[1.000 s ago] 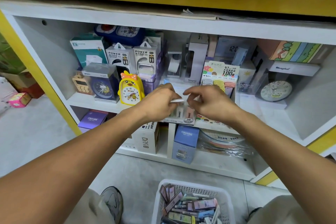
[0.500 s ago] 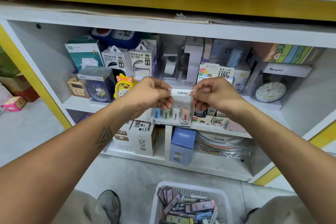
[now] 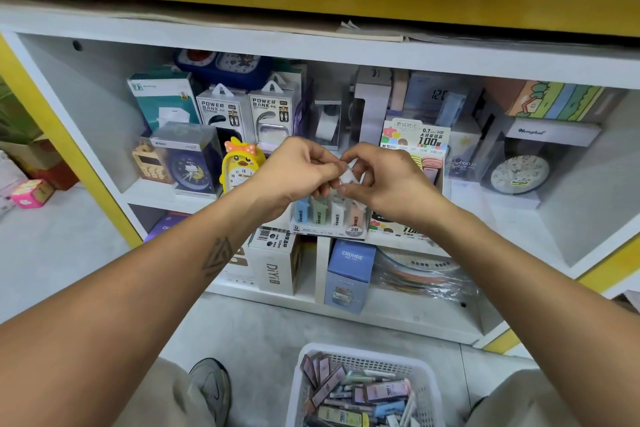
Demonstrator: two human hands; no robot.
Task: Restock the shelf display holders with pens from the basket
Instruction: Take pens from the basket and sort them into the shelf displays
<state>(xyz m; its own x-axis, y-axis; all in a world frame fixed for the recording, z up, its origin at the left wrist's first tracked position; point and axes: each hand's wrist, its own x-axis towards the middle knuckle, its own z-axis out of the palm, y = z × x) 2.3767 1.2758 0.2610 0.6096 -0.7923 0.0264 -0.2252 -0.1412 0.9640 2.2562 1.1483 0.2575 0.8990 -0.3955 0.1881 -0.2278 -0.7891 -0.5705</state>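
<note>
Both hands meet in front of the middle shelf. My left hand (image 3: pixel 298 170) and my right hand (image 3: pixel 384 180) pinch a small white pen case (image 3: pixel 348 177) between their fingertips; most of it is hidden by fingers. Just below them a clear display holder (image 3: pixel 329 218) at the shelf's front edge holds a row of blue, green, white and pink cases. A white basket (image 3: pixel 367 357) on the floor at the bottom carries several pen and lead cases.
Boxed clocks, a yellow duck clock (image 3: pixel 239 166) and power bank boxes (image 3: pixel 249 111) fill the shelf to the left. A second card holder marked 100 (image 3: pixel 415 139) stands to the right, with a round clock (image 3: pixel 519 173) beyond it. Boxes sit on the lower shelf (image 3: pixel 415 315).
The hands held the white case stretched out level between them; now they have drawn closer together and dropped toward the clear holder, the case mostly covered by fingers.
</note>
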